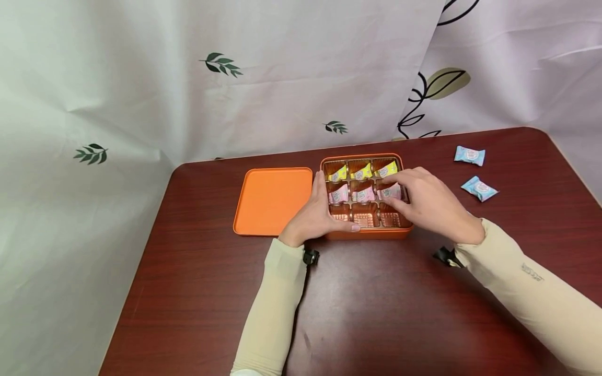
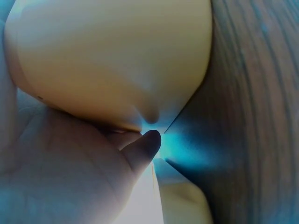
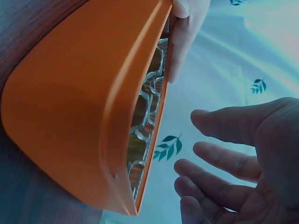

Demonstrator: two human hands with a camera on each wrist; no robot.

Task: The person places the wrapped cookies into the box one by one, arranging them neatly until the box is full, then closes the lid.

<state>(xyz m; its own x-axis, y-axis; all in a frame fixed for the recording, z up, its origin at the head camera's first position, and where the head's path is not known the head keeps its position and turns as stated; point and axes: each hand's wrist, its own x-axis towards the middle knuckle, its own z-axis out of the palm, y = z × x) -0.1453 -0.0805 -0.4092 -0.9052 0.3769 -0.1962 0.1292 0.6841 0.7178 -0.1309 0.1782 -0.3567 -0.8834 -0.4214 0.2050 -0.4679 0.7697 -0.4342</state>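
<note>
- Steadying orange box [image 1: 367, 233] with left hand [image 1: 320, 211], fingers curled round its near-left corner.
- Hovering right hand [image 1: 425, 201], fingers relaxed, empty, over pink candy [image 1: 389, 192]; lowering gently.

backdrop: white curtain [image 1: 197, 89] with dark green leaf sprigs, 9 to 12 o'clock | second curtain [image 1: 522, 68], pale lilac, black vine and olive leaf print, 1 to 2 o'clock | furniture: dark reddish wood-grain table [image 1: 376, 308], rounded corners | light: soft, even
</note>
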